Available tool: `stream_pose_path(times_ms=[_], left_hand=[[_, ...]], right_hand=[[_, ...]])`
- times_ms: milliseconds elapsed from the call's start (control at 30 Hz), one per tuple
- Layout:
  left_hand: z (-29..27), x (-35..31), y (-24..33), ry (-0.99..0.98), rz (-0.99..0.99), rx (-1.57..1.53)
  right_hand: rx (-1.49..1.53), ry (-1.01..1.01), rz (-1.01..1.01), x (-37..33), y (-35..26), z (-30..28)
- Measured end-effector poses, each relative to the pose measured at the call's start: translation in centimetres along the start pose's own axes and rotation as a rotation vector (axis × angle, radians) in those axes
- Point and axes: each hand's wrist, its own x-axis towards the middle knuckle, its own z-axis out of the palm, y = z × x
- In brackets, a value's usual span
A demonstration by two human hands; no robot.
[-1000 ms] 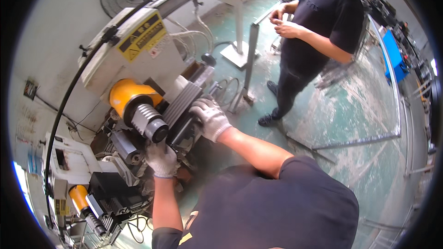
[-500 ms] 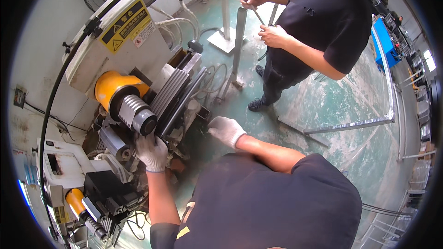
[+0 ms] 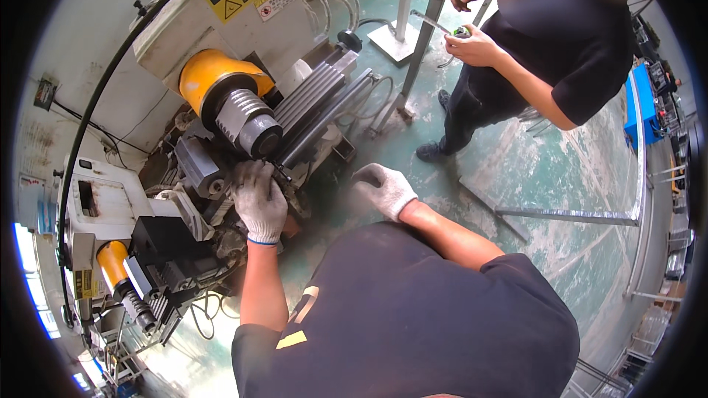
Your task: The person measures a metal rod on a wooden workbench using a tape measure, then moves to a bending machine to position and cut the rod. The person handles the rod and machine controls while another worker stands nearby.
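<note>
Left hand (image 3: 259,205), gloved: raised, back toward me, fingers pointing up just beneath the ribbed cylinder; state of its grip, I cannot tell. Right hand (image 3: 385,191), gloved: apart from the machine, fingers loosely curled, grip partly open, nothing in it that I see. Ribbed cylinder (image 3: 246,119): grey metal, dark round end, projecting from an orange housing (image 3: 215,79). Obscured to me: left fingertips. Beyond: co-worker (image 3: 553,51), cut off at the top edge.

Floor (image 3: 442,195) lies open beside the right grip (image 3: 385,189), while the ribbed spindle (image 3: 247,116) stands just beyond the left grip (image 3: 259,205).
</note>
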Motion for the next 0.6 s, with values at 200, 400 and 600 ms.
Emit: stream_pose_path(times_ms=[200, 400, 600], left_hand=[[0.35, -0.6, 0.02, -0.035, -0.035, -0.018], [0.64, -0.31, 0.2, -0.059, -0.002, 0.054], [1.02, 0.26, 0.51, -0.029, 0.03, 0.094]], right_hand=[[0.052, 0.045, 0.036, -0.01, -0.43, 0.21], [0.054, 0.05, 0.075, 0.64, -0.72, 0.08], [0.009, 0.052, -0.006, 0.68, 0.0, 0.29]])
